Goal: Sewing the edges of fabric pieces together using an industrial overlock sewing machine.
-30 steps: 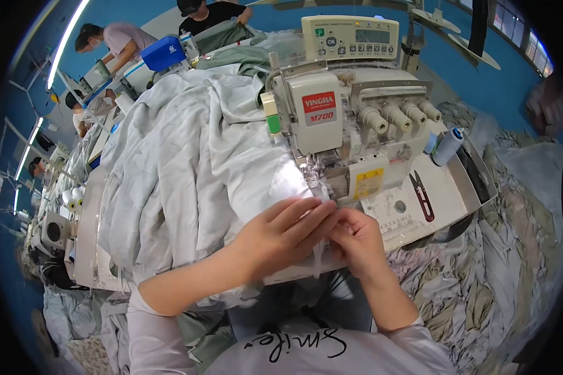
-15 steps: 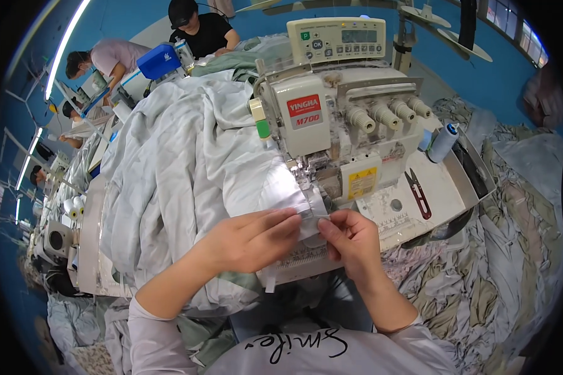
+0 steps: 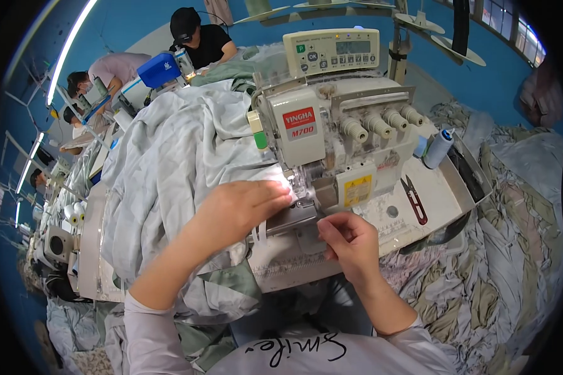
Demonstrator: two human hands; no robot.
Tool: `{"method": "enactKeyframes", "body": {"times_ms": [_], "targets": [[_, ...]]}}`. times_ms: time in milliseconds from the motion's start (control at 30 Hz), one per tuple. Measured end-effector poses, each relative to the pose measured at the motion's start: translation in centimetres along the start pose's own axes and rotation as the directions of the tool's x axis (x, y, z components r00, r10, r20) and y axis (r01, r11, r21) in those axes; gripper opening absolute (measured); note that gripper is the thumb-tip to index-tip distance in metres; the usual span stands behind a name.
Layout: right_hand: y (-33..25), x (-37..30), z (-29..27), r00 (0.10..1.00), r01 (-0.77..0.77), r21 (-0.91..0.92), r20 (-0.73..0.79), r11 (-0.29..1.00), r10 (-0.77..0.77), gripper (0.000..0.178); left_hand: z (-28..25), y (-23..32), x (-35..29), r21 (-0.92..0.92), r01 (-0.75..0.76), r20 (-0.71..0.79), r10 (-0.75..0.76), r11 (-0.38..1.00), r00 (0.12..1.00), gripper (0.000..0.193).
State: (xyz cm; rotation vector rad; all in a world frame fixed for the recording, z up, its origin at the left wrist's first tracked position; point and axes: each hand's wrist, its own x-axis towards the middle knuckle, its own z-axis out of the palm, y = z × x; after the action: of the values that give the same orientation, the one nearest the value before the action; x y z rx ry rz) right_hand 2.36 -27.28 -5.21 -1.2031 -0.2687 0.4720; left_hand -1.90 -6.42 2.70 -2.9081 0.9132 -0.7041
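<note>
A white overlock sewing machine [image 3: 300, 134] stands in front of me, its lamp lighting the needle area. My left hand [image 3: 241, 206] lies over the edge of a pale grey-white cloth [image 3: 187, 144], fingers stretched out flat and their tips close to the presser foot [image 3: 303, 187]. Its thumb is hidden. Below that hand hangs a narrow white strip [image 3: 260, 236]. My right hand [image 3: 353, 244] is just in front of the machine's bed, away from the cloth, with thumb and fingers curled together and nothing visible between them.
Dark red thread snips [image 3: 414, 200] lie on the machine table, near a pale blue thread cone [image 3: 440, 150]. A control panel [image 3: 331, 53] tops the machine. Heaped cloth [image 3: 500, 250] fills the right side. At the back, a person in a black cap [image 3: 200, 37] works at another machine.
My left hand has shifted up and left with the cloth, toward the presser foot. The cloth has left my right hand's fingers, and the metal plate before the needle shows. My right hand has barely moved.
</note>
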Motion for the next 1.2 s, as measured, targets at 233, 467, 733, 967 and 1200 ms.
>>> {"method": "enactKeyframes", "body": {"times_ms": [233,467,733,967,1200], "targets": [[-2.5,1.0,1.2,0.586,0.634,-0.697,0.151,0.335,-0.796,0.038,0.6,-4.0,0.3,0.039,0.169,0.044,-0.170,0.985,0.984,0.021],[-6.5,5.8,6.4,0.257,0.598,-0.774,0.433,-0.209,-0.864,0.078,1.9,-5.4,-0.6,0.124,0.267,-0.123,-0.252,0.956,0.960,0.018],[-7.0,7.9,8.2,0.275,0.539,-0.824,0.369,-0.175,-0.888,0.085,2.3,-6.0,-1.7,0.175,0.308,-0.147,-0.284,0.935,0.947,0.013],[-3.6,2.5,5.5,0.219,0.719,-0.683,0.394,-0.125,-0.893,0.046,-5.7,-6.1,-16.8,0.403,0.806,-0.480,-0.650,0.434,0.590,0.007],[3.7,-3.0,11.5,0.709,0.682,-0.480,0.618,0.552,-0.338,0.053,-6.4,3.7,-35.7,0.116,0.989,-0.424,-0.905,-0.093,-0.035,0.011]]}}
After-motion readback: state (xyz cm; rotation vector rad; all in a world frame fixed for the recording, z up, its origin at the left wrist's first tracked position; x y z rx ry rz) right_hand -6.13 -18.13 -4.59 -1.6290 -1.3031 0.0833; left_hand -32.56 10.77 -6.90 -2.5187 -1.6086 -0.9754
